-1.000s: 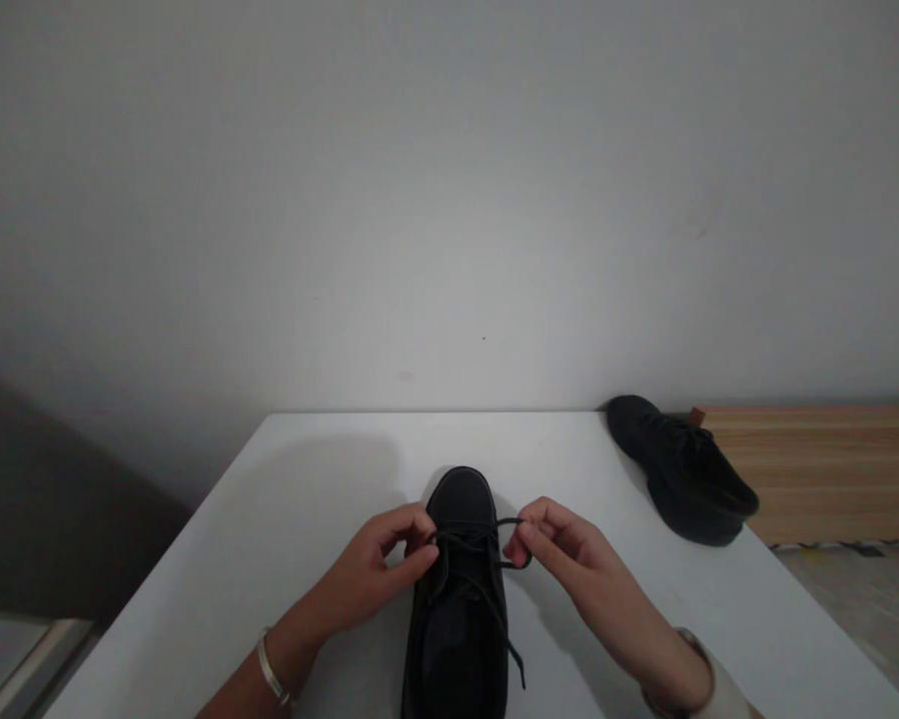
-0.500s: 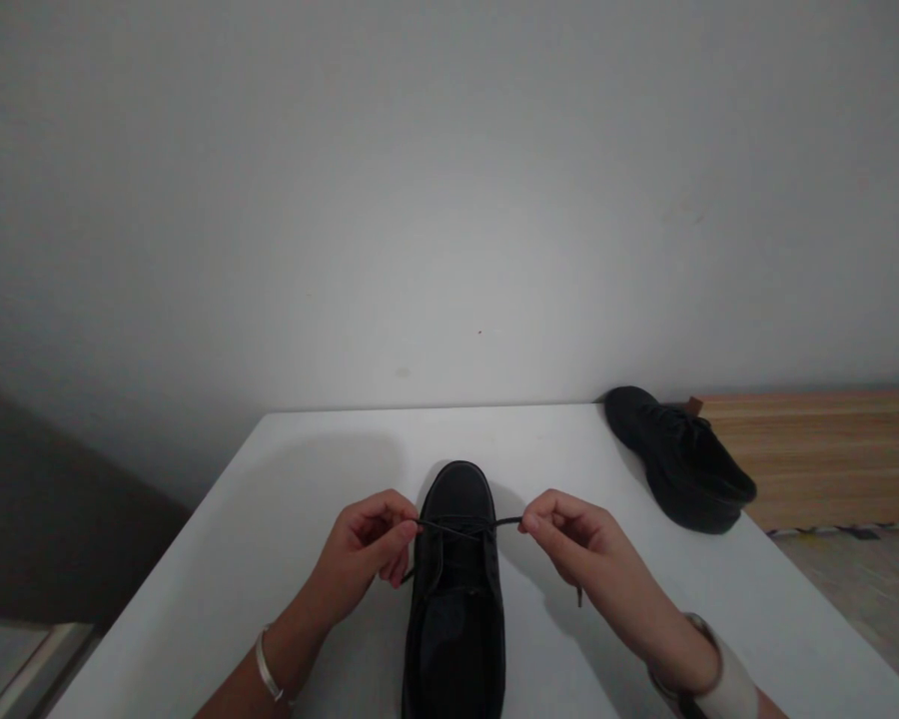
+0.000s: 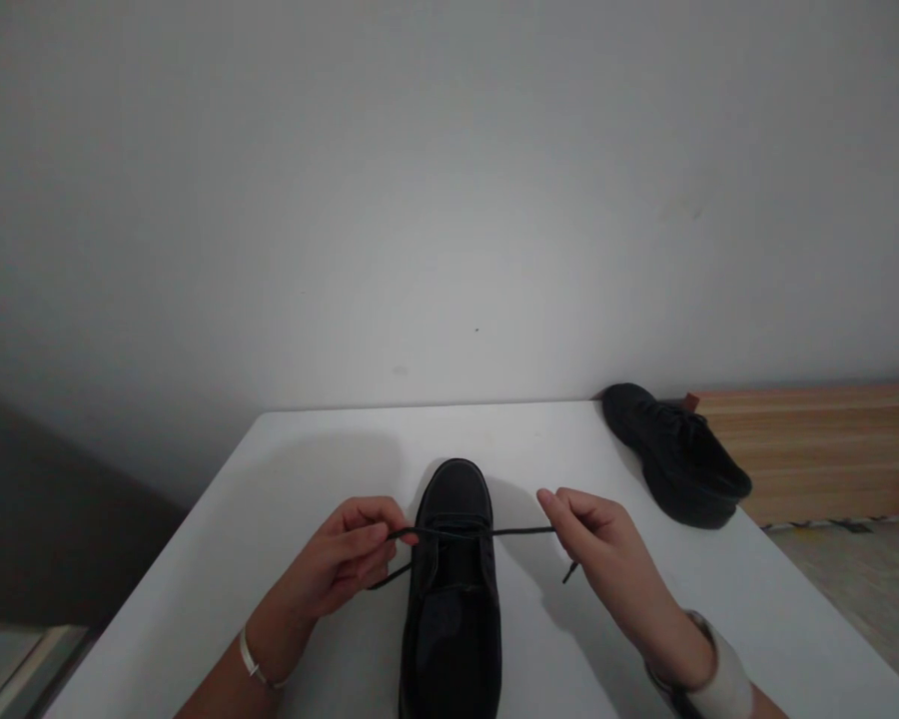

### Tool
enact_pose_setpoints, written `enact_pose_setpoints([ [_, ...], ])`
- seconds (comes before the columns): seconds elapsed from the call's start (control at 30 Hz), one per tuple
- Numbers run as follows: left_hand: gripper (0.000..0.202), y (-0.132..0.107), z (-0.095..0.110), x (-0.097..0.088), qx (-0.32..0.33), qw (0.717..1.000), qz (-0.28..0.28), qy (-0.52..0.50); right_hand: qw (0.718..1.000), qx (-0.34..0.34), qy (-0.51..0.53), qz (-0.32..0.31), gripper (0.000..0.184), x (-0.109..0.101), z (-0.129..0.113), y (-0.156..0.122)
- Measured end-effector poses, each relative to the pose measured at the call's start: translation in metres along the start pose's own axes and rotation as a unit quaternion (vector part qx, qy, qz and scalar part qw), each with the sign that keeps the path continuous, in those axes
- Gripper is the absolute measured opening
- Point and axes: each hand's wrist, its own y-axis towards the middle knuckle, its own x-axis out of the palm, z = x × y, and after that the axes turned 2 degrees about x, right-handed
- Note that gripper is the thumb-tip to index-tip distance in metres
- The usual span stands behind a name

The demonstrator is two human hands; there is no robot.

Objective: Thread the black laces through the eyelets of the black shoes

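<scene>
A black shoe (image 3: 451, 599) lies on the white table (image 3: 307, 469) with its toe pointing away from me. Its black lace (image 3: 520, 531) is stretched straight across the front of the shoe. My left hand (image 3: 345, 559) is closed in a pinch on the lace's left part, just left of the shoe. My right hand (image 3: 603, 549) is closed in a pinch on the lace's right part, to the right of the shoe. A short lace end hangs below each hand.
A second black shoe (image 3: 674, 454) rests at the table's far right corner. Behind it runs a light wooden ledge (image 3: 831, 449). A plain grey wall (image 3: 449, 200) stands behind the table. The table's left edge drops to a dark floor.
The looped lace has been pulled out straight. Both hands moved apart, the left one to the left and the right one to the right.
</scene>
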Motion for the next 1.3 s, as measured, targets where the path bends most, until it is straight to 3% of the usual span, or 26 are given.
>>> enact_pose_setpoints([
  [0.17, 0.042, 0.008, 0.001, -0.001, 0.07, 0.994, 0.081, -0.011, 0.999, -0.013, -0.021, 0.037, 0.053, 0.001, 0.004, 0.001],
  [0.27, 0.041, 0.007, 0.001, 0.0, 0.081, 0.992, 0.094, -0.008, 0.997, -0.018, -0.03, 0.069, 0.052, 0.0, 0.004, 0.0],
  [0.47, 0.025, -0.004, -0.001, -0.007, -0.004, 0.998, 0.001, -0.059, 0.992, -0.015, -0.008, 0.122, 0.054, -0.001, 0.001, -0.003],
  [0.63, 0.016, -0.008, -0.002, -0.009, 0.0, 0.997, -0.029, -0.065, 0.988, 0.027, 0.077, 0.135, 0.053, 0.002, 0.006, 0.001],
  [0.73, 0.019, -0.009, -0.002, -0.004, 0.017, 0.997, -0.077, -0.008, 0.989, 0.036, 0.129, 0.067, 0.054, -0.002, 0.004, 0.0],
  [0.87, 0.042, -0.006, -0.001, 0.002, 0.046, 0.978, -0.163, 0.119, 0.985, -0.041, 0.053, -0.159, 0.055, -0.012, -0.008, -0.012],
  [0.93, 0.058, -0.002, -0.001, 0.004, 0.078, 0.974, -0.129, 0.171, 0.972, -0.064, 0.022, -0.223, 0.053, -0.015, -0.012, -0.018],
  [1.0, 0.068, 0.004, -0.002, 0.006, 0.099, 0.971, -0.042, 0.215, 0.971, -0.061, 0.003, -0.229, 0.05, -0.014, -0.013, -0.02],
  [1.13, 0.048, 0.014, -0.008, 0.012, 0.08, 0.948, 0.116, 0.286, 0.984, -0.031, -0.024, -0.175, 0.044, -0.003, -0.003, -0.013],
  [1.2, 0.03, 0.016, -0.014, 0.014, 0.077, 0.935, 0.147, 0.313, 0.989, -0.01, -0.011, -0.144, 0.037, 0.004, 0.005, -0.01],
  [1.3, 0.02, 0.017, -0.023, 0.017, 0.093, 0.925, 0.136, 0.341, 0.992, 0.022, 0.023, -0.123, 0.031, 0.015, 0.014, -0.008],
])
